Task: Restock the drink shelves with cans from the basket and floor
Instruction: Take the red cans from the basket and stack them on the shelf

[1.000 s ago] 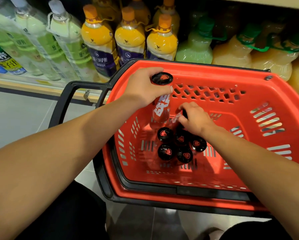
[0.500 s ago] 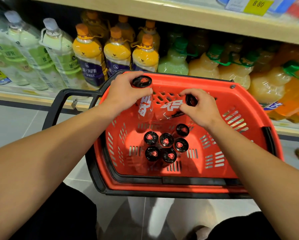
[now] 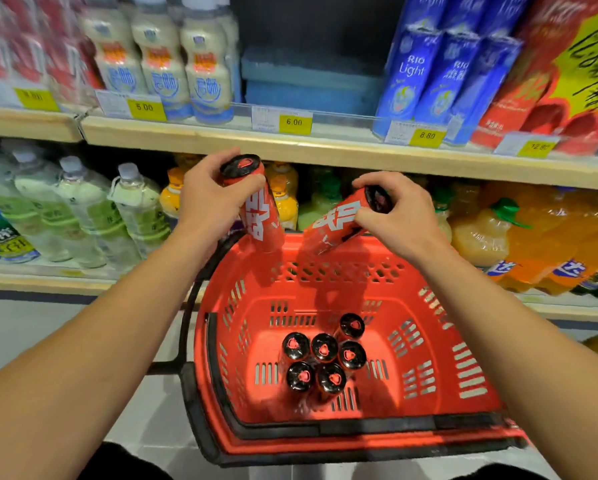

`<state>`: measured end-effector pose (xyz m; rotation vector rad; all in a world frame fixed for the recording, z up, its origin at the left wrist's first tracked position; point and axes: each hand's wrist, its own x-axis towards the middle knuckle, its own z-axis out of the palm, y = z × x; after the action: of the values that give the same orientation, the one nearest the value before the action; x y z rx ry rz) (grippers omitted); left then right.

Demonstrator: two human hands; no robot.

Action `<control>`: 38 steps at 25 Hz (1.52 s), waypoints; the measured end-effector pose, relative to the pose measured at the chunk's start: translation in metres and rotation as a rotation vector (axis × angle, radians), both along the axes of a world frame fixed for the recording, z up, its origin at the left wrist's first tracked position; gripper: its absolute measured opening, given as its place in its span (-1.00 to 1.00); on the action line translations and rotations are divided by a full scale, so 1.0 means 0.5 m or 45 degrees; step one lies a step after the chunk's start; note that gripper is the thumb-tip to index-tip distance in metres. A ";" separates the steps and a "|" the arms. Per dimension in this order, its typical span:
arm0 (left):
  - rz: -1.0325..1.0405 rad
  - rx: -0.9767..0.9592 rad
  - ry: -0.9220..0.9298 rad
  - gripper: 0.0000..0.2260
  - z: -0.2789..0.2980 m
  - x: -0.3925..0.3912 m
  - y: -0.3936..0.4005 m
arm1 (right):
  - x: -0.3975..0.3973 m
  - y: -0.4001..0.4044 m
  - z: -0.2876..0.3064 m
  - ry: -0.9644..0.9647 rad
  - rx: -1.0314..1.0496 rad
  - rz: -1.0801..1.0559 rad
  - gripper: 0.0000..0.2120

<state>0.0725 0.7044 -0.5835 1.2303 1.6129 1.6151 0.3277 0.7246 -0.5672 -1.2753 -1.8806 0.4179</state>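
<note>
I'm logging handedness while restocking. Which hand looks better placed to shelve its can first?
Probably left. The left hand holds its can nearly upright and higher toward the empty shelf gap; the right hand holds its can tilted, lower.

Blue cartons (image 3: 416,74) read "Rio Light"; tag (image 3: 427,135) "8.80".

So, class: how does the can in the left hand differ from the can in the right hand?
The left can is near upright with its black top in full view; the right can leans steeply. The left hand wraps its can's side; the right hand grips near its can's top. Both are red with white lettering, held above the basket.
</note>
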 end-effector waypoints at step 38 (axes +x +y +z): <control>0.062 0.160 -0.057 -0.52 0.319 -0.086 0.150 | -0.237 0.345 0.389 -0.232 0.384 0.123 -0.56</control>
<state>0.0294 0.7796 -0.4242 1.2168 1.5457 1.7850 0.2094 0.8972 -0.3730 -1.0519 -2.0720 0.0621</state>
